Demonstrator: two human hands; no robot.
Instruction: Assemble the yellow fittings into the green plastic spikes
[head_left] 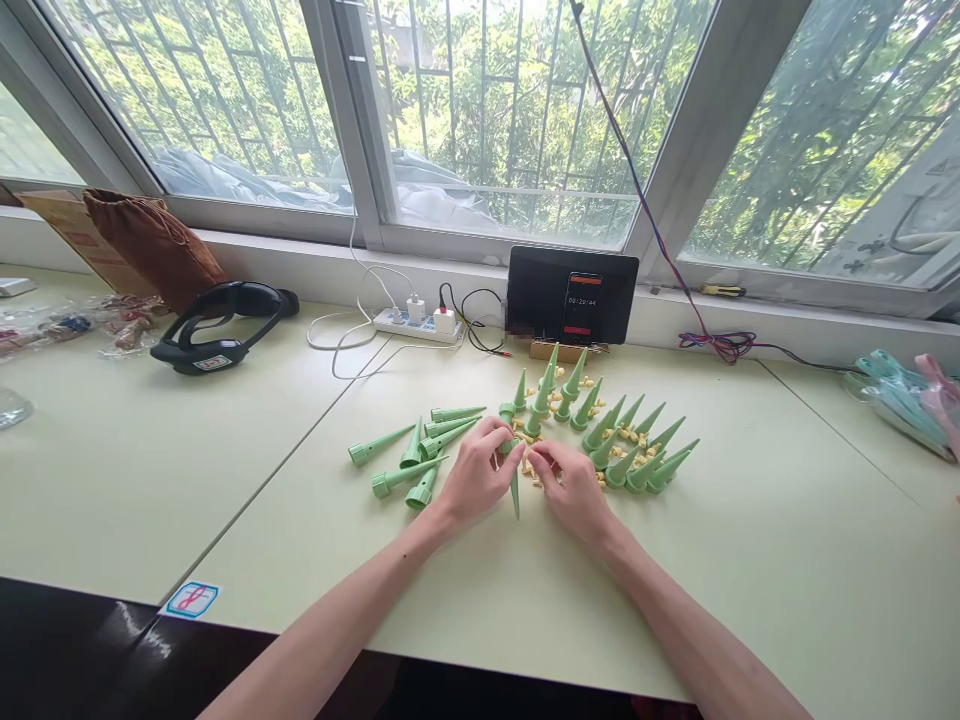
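Note:
My left hand is closed round a green plant watering spike, its pointed tip hanging down over the table. Close beside it, my right hand has thumb and fingertips pinched together; whatever they hold is too small and hidden to name. Small cream-yellow plastic parts lie around and behind the fingertips. Several loose green spikes lie on their sides left of my left hand. Behind and right of my hands, several more spikes stand on their wide ends, tips up, with yellow parts among them.
A tablet leans at the back, with a phone timer before it. A power strip with cables, a black headset and a brown pouch are to the left. Packaged items lie far right on the table.

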